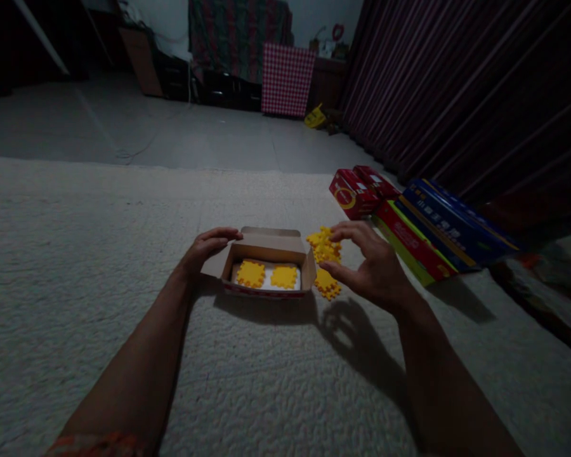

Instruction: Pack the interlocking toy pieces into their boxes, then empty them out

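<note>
An open cardboard box [308,287] lies on the pale mat, its flaps folded out. Inside are two flat yellow interlocking pieces with notched edges, a left piece [250,273] and a right piece [283,277]. My left hand [208,247] is at the box's left side, fingers and thumb closed on a flap near the back corner. To the right of the box my right hand [368,263] is raised, with a yellow interlocking piece [322,244] seemingly between thumb and forefinger. More yellow pieces [327,284] lie behind and below its fingertips, partly hidden.
Red boxes [354,193] stand at the back right. Beside them are a red and green box [409,244] and a large blue box [452,222]. A dark curtain [457,82] hangs along the right. Tiled floor [209,139] lies beyond the mat, with a checked cloth [287,79] farther back.
</note>
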Demonstrator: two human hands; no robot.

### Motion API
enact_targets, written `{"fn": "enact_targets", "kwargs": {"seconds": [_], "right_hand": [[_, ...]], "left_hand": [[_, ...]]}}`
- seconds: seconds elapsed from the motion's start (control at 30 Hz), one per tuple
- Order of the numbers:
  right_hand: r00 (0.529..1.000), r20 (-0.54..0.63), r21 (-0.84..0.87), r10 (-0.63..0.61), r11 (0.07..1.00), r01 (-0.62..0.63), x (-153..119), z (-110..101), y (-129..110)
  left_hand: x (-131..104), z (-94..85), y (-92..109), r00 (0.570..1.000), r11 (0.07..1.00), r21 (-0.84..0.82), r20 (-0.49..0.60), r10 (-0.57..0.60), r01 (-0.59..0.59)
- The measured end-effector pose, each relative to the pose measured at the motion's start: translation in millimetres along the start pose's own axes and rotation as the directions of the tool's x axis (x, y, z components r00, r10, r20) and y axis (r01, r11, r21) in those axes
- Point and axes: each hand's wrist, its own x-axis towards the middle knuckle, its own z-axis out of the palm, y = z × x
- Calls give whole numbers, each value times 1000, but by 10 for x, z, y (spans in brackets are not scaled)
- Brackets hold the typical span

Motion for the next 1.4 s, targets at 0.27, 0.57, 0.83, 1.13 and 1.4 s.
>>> {"fn": "enact_targets", "kwargs": {"seconds": [0.27,0.57,0.83,1.13,1.4], "right_hand": [[898,426,-18,-113,991,133,554,518,-651],[805,592,-137,-33,980,141,569,863,-531],[756,640,-81,-133,967,240,636,982,-479],[769,627,-61,-122,977,205,647,979,-473],[711,672,55,-206,972,230,669,928,-497]], "left_hand": [[5,25,26,1000,994,-105,22,-7,10],[-4,58,59,1000,995,-101,23,7,-4],[0,63,36,1000,988,-156,14,-11,13],[12,50,-9,999,992,-125,29,40,-36],[22,42,-16,998,992,-121,52,44,-37]]}}
